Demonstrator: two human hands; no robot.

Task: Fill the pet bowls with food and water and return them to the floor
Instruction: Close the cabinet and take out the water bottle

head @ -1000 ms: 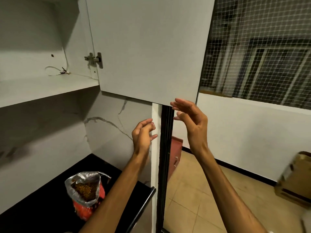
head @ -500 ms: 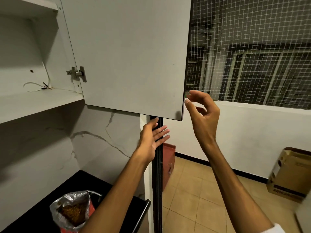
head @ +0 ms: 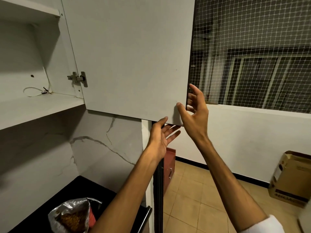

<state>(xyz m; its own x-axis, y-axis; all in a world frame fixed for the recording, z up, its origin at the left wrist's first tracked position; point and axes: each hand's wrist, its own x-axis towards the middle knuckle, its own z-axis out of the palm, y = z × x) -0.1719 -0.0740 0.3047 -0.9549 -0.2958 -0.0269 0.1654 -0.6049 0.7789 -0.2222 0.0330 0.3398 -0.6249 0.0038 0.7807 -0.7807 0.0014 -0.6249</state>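
No pet bowl is in view. An opened bag of brown kibble, red outside and silver inside, stands on the black counter at the bottom left. The white cabinet door hangs open above it. My right hand holds the door's lower right corner, thumb on the near face and fingers behind the edge. My left hand is just below that corner with straight fingers, its thumb tip touching the bottom edge.
The open cabinet has bare white shelves and a loose wire. A black post runs down beside the counter. A netted window is on the right. A cardboard box and a red cabinet stand on the tiled floor.
My right hand moved from beside the door onto its lower right corner and took hold of it. My left hand rose to the door's bottom edge. The view shifted left and down a little.
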